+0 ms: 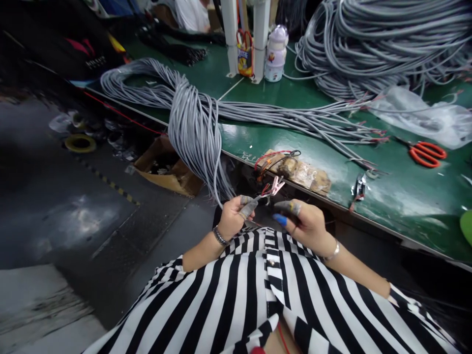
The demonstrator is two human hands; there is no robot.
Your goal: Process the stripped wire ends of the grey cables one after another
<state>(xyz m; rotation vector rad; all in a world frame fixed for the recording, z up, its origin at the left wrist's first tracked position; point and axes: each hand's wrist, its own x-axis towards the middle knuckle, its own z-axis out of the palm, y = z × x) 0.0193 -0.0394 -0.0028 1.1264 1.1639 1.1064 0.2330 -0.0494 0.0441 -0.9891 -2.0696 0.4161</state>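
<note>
My left hand (236, 215), with grey coverings on its fingers, pinches the end of a grey cable (257, 199). Thin red and dark wires show at that end. Just beyond it, by the table edge, is a small pink clip-like piece (276, 186); whether it touches the cable I cannot tell. My right hand (303, 222) hovers to the right of the cable end, with a blue cover on the thumb and grey ones on other fingers. Its thumb and forefinger are apart, and nothing shows between them. A bundle of grey cables (195, 123) hangs over the table edge beyond my left hand.
On the green table (313, 162) lie a taped block (308, 174) with wires, orange-handled scissors (427, 153), a plastic bag (427, 118) and a big cable coil (383, 44). A bottle (276, 54) stands by white posts. A cardboard box (167, 169) sits below, left.
</note>
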